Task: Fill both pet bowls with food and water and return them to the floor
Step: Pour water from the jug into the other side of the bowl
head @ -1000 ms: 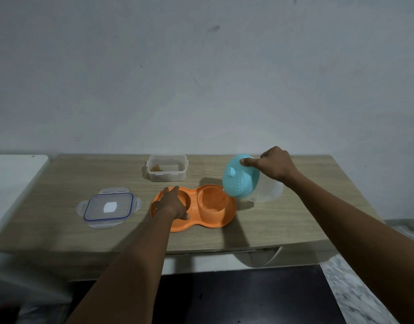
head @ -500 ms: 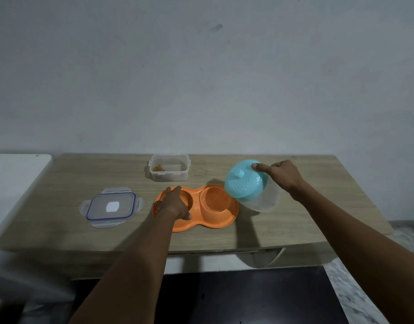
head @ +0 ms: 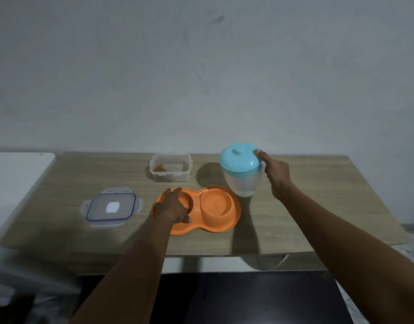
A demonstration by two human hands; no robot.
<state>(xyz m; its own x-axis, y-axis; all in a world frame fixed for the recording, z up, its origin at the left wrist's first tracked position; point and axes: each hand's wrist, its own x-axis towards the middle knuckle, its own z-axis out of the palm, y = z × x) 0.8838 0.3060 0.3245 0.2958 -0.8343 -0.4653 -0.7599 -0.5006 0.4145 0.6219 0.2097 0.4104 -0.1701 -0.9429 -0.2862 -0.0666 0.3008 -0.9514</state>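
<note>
Orange double bowl (head: 216, 208): I note L hand (head: 172, 206) flat on its 9 o'clock side. R hand (head: 277, 176) grips upright jug (head: 242, 185) at 1 o'clock, forefinger on lid (head: 236, 162).

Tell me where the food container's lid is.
In the head view, the lid lies flat on the table, left of the orange bowl and the left hand, nearer the camera than the open container.

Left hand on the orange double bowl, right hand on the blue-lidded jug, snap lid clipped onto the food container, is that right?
Not quite. The head view shows the snap lid lying flat on the table, left of the orange double bowl, and the food container open. The left hand on the bowl and the right hand on the blue-lidded jug are right.
</note>
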